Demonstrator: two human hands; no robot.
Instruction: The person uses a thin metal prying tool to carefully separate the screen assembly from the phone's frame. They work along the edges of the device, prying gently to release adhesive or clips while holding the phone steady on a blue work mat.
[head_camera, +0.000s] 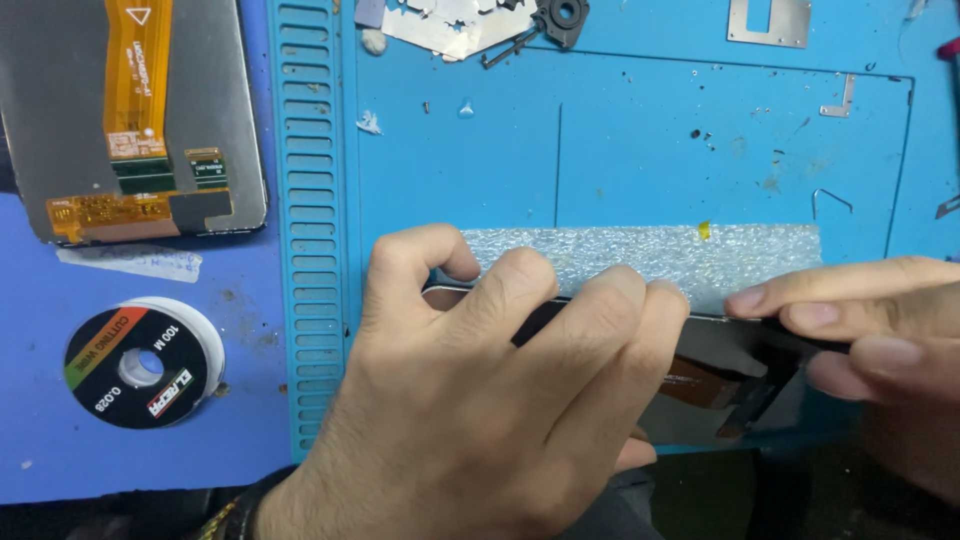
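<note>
Head view of a repair counter covered by a blue work mat (640, 130). A phone display panel (735, 385) is held on edge at the near margin of the mat, its long axis running left to right, roughly parallel to the mat's front edge; its back, bearing a brown flex strip, is turned toward the viewer. The left hand (480, 400) is clenched over the panel's left half, fingers curled over the top edge and thumb tucked behind. The right hand (880, 330) grasps the panel's right end, fingers laid flat along the top edge. Just beyond the panel, a strip of bubble wrap (650, 250) lies flat on the mat, likewise elongated left to right; a small yellow fleck is seen on it.

To the left, the mat's slotted rail (305, 200) runs front to back. Beyond it, on the bare blue counter, a second display panel (60, 120) lies face down with an orange flex cable (135, 70) along its length, and a spool of cutting wire (140, 365) rests nearer the viewer. Metal shields (765, 22) and a black camera ring (562, 15) lie at the mat's far edge.
</note>
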